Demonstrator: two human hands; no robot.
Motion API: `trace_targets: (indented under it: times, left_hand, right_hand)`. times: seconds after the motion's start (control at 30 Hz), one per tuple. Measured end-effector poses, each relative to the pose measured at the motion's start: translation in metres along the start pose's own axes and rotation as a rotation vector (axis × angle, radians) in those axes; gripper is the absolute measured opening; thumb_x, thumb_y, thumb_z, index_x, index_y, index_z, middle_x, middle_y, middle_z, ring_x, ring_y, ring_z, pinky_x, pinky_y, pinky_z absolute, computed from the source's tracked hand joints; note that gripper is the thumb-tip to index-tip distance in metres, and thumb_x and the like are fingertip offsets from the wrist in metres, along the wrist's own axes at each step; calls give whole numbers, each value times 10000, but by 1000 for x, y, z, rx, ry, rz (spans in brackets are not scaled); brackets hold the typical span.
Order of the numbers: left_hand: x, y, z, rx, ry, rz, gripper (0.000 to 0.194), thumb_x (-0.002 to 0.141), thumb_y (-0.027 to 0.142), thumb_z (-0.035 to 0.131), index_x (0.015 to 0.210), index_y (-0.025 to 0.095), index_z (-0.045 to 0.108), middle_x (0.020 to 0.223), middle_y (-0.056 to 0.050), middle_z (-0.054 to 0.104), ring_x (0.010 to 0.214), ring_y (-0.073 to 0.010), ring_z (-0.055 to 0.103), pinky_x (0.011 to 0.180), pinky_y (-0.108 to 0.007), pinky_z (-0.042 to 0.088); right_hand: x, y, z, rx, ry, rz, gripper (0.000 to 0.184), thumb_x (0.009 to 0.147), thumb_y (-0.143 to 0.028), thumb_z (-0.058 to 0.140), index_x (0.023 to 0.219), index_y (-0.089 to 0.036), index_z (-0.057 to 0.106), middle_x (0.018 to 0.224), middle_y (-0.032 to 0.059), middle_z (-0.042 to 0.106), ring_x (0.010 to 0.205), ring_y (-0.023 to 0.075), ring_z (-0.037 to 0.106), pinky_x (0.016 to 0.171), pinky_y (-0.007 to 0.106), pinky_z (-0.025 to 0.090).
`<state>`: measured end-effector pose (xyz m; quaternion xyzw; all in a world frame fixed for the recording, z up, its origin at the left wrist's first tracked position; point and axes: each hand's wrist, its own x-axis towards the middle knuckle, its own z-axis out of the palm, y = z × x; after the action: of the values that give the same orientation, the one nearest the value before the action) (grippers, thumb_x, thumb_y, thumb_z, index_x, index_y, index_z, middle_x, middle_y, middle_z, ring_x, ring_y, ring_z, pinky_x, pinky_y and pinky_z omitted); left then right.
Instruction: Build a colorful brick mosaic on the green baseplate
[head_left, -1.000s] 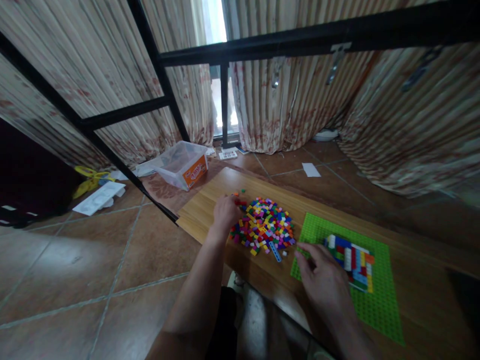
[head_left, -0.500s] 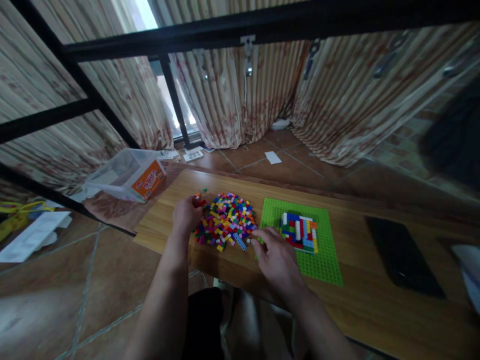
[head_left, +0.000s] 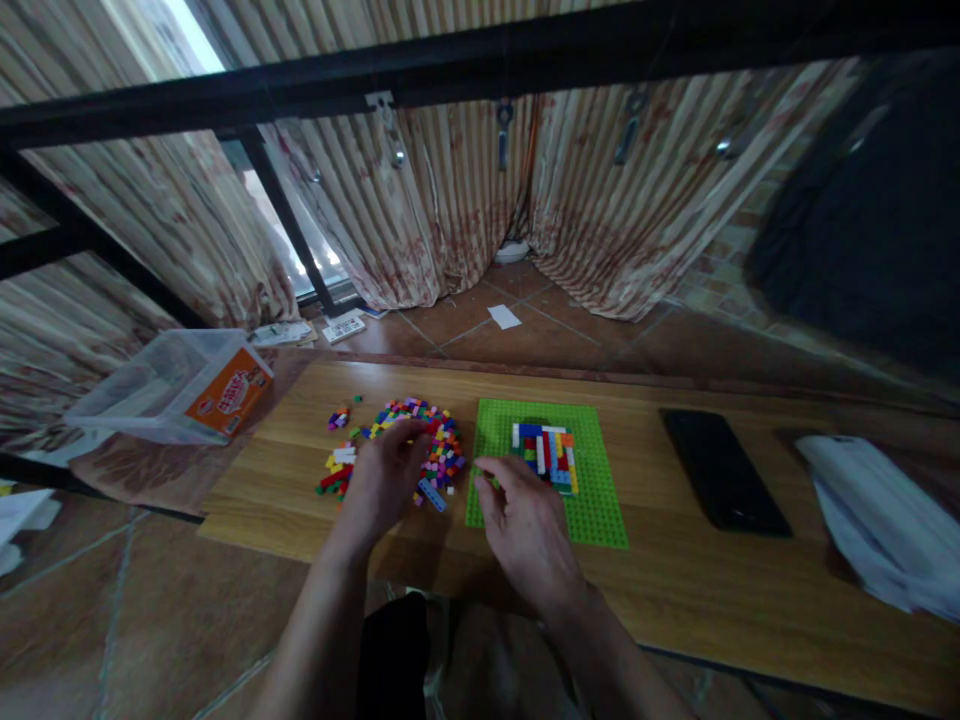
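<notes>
My left hand [head_left: 384, 482] hovers over the pile of small coloured toy bricks [head_left: 448, 455], fingers bent and thumb a little apart; no brick shows clearly in it. My right hand [head_left: 529, 515] is over the left edge of the green baseplate [head_left: 600, 500], its thumb and forefinger close together. Whatever lies between those fingertips is too small to make out. On the baseplate sits a low block of red, blue, white and yellow bricks [head_left: 551, 455]. A blue beam with holes [head_left: 432, 495] lies at the pile's near edge.
A smaller brick group [head_left: 335, 470] lies left of my left hand. The clear plastic box [head_left: 157, 385] with an orange label stands beyond the table's left end. To the right are a black phone-like slab [head_left: 724, 470] and a white plastic package [head_left: 885, 520]. A dark rail crosses above.
The view has turned to the right. My left hand has moved right across the pile, and some bricks now lie apart on the left. My right hand has come away from the pile's edge.
</notes>
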<state>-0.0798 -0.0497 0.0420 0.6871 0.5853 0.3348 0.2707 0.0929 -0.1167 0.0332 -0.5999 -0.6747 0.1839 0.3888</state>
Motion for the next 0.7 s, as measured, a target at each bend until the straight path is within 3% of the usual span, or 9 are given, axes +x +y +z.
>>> trace_targets:
  times: [0.13,0.27,0.5,0.7]
  left_hand:
    - [-23,37,39,-116,-250,212,207,916,240,527,997,185,709,928,-45,720,823,-153,652,749,-247,496]
    - [-29,54,58,-141,-382,306,212,932,196,517,1023,193,709,957,-38,707,920,-153,640,835,-252,482]
    - [-27,56,68,-68,-393,303,197,900,158,540,1012,185,699,962,-43,686,863,-150,637,777,-254,483]
    - [-13,45,64,38,-243,202,187,867,138,539,946,145,708,946,-72,708,853,-174,650,790,-273,489]
  right_hand:
    - [-2,14,-27,23,71,65,243,934,-240,503,1126,-194,645,1034,65,701,906,187,667,799,311,503]
    - [-8,36,-53,55,-9,68,238,932,-276,512,1093,-207,674,1030,55,704,921,179,670,823,312,507]
    - [-22,71,-82,24,-77,136,183,903,-310,552,961,-247,713,971,21,738,864,183,687,791,307,500]
    - [-22,86,-90,16,-23,192,208,877,-374,574,941,-244,724,977,32,717,862,193,665,781,321,491]
